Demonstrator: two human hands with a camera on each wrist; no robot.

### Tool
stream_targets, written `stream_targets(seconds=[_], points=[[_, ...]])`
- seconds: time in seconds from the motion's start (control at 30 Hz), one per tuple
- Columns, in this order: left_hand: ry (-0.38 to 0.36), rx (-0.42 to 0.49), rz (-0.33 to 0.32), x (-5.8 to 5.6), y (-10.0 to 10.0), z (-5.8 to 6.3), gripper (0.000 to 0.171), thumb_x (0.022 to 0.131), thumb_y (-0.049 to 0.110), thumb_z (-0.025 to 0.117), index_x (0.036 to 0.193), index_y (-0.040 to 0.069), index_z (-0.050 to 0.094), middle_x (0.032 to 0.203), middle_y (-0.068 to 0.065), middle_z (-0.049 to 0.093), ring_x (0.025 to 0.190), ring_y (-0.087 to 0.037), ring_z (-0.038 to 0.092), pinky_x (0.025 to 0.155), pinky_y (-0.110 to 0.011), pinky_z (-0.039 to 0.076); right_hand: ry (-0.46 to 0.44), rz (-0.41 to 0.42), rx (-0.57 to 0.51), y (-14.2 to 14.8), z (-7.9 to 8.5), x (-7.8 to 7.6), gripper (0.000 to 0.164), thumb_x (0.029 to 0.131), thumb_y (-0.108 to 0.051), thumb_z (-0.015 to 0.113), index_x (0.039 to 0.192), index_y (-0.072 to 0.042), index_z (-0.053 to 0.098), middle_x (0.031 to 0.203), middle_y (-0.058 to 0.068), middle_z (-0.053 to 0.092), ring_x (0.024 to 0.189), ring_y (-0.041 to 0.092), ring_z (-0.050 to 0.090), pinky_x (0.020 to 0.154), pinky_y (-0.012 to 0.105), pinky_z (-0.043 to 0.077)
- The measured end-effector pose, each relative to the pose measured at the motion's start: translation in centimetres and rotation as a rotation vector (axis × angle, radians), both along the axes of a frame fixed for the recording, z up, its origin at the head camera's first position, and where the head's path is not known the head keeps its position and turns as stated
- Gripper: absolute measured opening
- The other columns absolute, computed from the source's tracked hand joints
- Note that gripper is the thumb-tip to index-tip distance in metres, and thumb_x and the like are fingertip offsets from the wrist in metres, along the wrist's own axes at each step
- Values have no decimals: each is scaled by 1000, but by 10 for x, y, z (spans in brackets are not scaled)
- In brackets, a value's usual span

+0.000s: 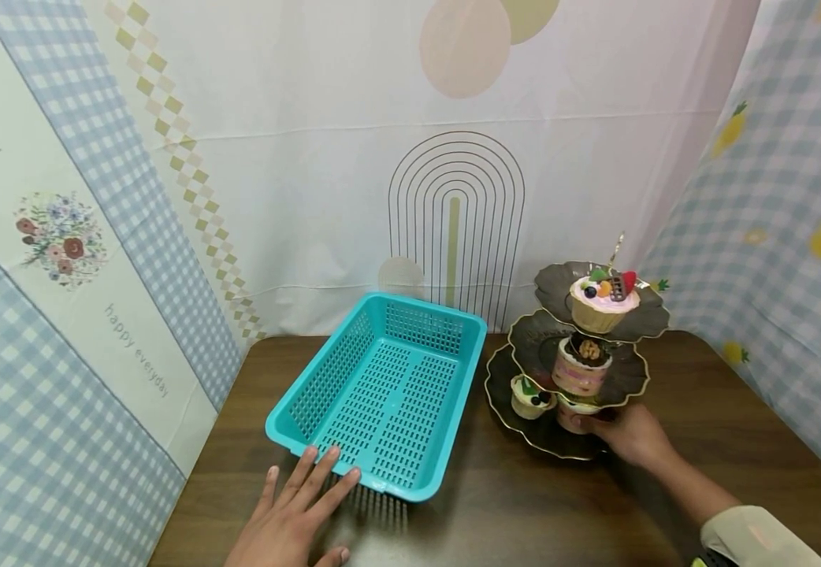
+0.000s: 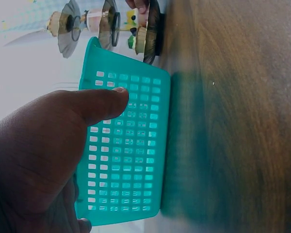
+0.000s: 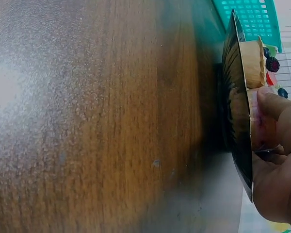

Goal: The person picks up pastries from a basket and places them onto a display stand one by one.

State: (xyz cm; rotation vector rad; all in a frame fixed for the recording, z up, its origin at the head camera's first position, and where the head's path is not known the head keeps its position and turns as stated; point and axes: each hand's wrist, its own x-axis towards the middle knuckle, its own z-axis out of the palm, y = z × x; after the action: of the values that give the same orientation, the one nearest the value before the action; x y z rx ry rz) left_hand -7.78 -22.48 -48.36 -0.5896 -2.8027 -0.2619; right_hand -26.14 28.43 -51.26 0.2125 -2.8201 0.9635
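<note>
A turquoise plastic basket (image 1: 391, 409) stands on the table, with my left hand (image 1: 286, 520) at its near rim. The fingers are spread and fairly straight over that rim, and in the left wrist view the thumb (image 2: 106, 104) lies along the basket's outer wall. At the right, my right hand (image 1: 633, 437) reaches under the middle plate of a three-tier dessert stand (image 1: 540, 342). Thumb and fingers grip a small round layered cake (image 3: 263, 124) on the bottom plate (image 3: 236, 97). The middle plate partly hides this cake in the head view.
A cupcake (image 1: 595, 315) with fruit sits on the top plate, and a layered cake (image 1: 581, 372) with a walnut on the middle one. Beside the gripped cake is another cupcake (image 1: 528, 400). Patterned cloths (image 1: 311, 197) hang behind and at both sides of the wooden table (image 1: 495, 512).
</note>
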Motion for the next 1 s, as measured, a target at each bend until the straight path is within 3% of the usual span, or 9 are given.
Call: stream_targets(seconds=[0.2,0.3,0.37,0.43,0.63,0.87,1.0], points=[[-4,9,7,0,0,0,85,88,62,71,161,42,33,171,12,15,156,-12,6,107,-72,28,-23,-4,-2,-1,3,1,58,82,-31,84,106,18,64,102,39,66,94,52,66,78,61,53],[11,2,0,0,0,-1,85,89,62,70,161,41,32,171,11,15,156,-14,6,121,-62,0,-24,1,13,-2,6,4,57,83,-33,84,106,16,65,99,37,67,91,48,67,74,58,54],[24,-5,-5,0,0,-2,84,89,62,70,161,39,33,171,10,15,156,-14,6,120,-46,-16,-20,5,23,-2,8,6,55,83,-33,83,107,15,66,98,36,68,89,46,68,72,57,54],[40,-18,-14,0,0,-1,84,89,63,69,161,38,33,171,10,15,156,-15,6,113,-31,-24,-15,10,33,-2,11,9,52,84,-32,82,107,12,68,97,33,69,87,43,69,69,55,54],[129,-113,-37,-1,-2,1,86,89,67,66,162,35,34,171,6,16,156,-18,11,116,-36,-23,-60,7,54,-3,20,21,63,89,-42,79,119,11,60,101,28,69,93,44,67,72,57,54],[196,-163,-61,-3,-2,6,85,88,64,69,160,33,38,169,2,25,153,-24,23,119,-41,-19,-119,35,79,-12,33,41,79,96,-50,69,142,9,41,121,39,61,105,57,62,76,63,52],[181,-147,-65,-5,-1,13,78,87,61,73,155,33,48,164,0,37,148,-27,36,121,-38,-16,-148,74,95,-21,41,54,79,96,-53,68,141,7,43,107,28,68,94,44,68,71,55,53]])
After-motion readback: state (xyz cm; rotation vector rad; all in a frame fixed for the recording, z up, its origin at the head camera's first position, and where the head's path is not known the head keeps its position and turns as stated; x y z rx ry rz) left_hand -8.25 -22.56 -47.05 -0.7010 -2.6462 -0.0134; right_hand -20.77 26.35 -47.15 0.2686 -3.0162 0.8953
